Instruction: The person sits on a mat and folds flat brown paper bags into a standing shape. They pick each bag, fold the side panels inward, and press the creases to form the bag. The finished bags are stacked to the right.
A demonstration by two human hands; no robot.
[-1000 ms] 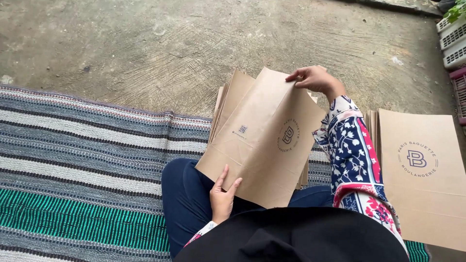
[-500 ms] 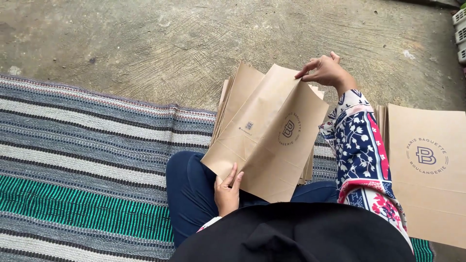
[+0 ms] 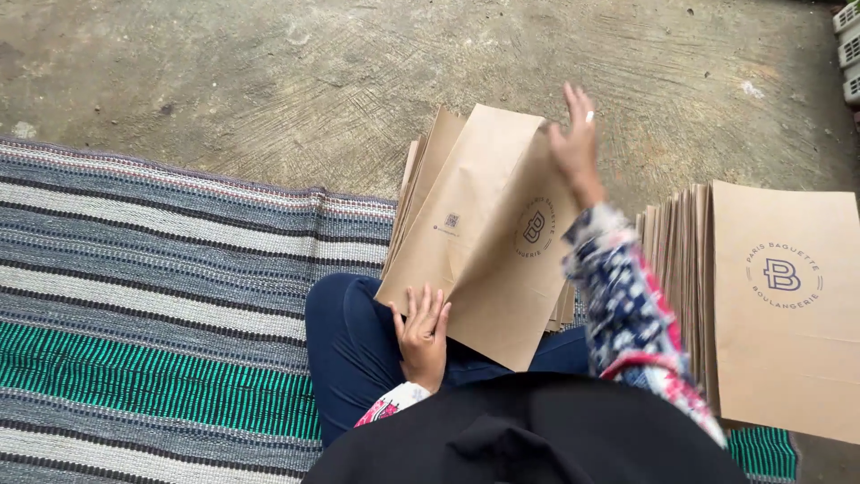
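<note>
A brown paper bag [image 3: 488, 233] with a round dark emblem lies flat and tilted across my lap, on top of a fanned pile of like bags [image 3: 419, 179]. My left hand [image 3: 421, 333] presses flat on the bag's near lower corner, fingers spread. My right hand [image 3: 573, 143], a ring on one finger, is raised at the bag's far upper edge with fingers apart, touching or just off the paper. My patterned sleeve [image 3: 627, 305] runs down to the right.
A second stack of brown bags [image 3: 779, 305] lies at my right on the mat. A striped grey and green woven mat [image 3: 152, 305] covers the left and near ground; bare concrete [image 3: 313, 81] lies beyond. White crates [image 3: 849, 54] stand at the far right edge.
My right hand has lifted from gripping the bag's far top edge and opened its fingers. The bag lies flatter on my lap. My left hand stays on the near corner.
</note>
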